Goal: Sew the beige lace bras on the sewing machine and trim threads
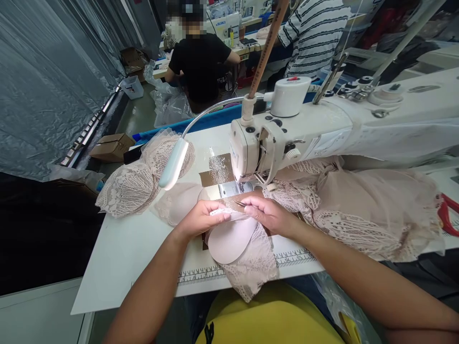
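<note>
My left hand point(204, 217) pinches the upper edge of a pale pink lace bra piece between thumb and fingers. Its smooth moulded cup point(229, 241) hangs toward me, and the lace point(256, 263) drapes over the table's front edge. At the other end of that edge is my right hand point(267, 215), closed, with a small pointed metal tool point(240, 203) sticking out from its fingertips; tweezers or snips, I cannot tell which. Both hands are just in front of the sewing machine's needle area point(241, 184). Lit metal needle plate point(229, 189) lies behind the fingers.
A lamp point(174, 163) on a bendy neck hangs left of the machine head point(247, 148). Lace cups point(129, 188) are heaped at left; more lace fabric point(366, 205) lies right, beside red-handled scissors point(448, 215). A ruler strip point(201, 276) edges the white table point(122, 258). Two people sit beyond.
</note>
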A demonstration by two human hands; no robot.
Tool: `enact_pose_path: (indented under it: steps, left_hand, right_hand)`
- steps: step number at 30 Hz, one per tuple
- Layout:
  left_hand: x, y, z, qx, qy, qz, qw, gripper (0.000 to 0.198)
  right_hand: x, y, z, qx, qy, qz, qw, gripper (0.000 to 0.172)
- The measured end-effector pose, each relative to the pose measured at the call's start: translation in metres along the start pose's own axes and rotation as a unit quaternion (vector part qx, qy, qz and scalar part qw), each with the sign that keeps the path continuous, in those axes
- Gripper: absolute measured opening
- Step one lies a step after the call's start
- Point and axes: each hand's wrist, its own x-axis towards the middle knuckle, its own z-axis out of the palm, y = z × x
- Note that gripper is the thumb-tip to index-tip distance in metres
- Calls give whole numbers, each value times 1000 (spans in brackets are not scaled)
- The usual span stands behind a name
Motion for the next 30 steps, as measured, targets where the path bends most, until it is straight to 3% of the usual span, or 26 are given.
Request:
enact_pose_path:
  steps: [4, 12, 25, 30]
  left_hand:
    - [1, -1, 5, -4, 8, 6, 1000, 29]
    - [6, -6, 13, -72, -32, 3, 997, 28]
    - [6, -4, 16, 6, -32, -9, 999, 37]
    - [6, -5, 18, 23, -24, -8, 999, 34]
  right_hand:
    - [1, 2, -4, -1, 24, -34, 999, 41]
    - [-3, -11, -4, 56, -46, -8, 997, 29]
    - [-4, -11, 0, 53, -22, -5, 998, 22]
    - [-2, -14, 1, 34, -40, -8, 999, 20]
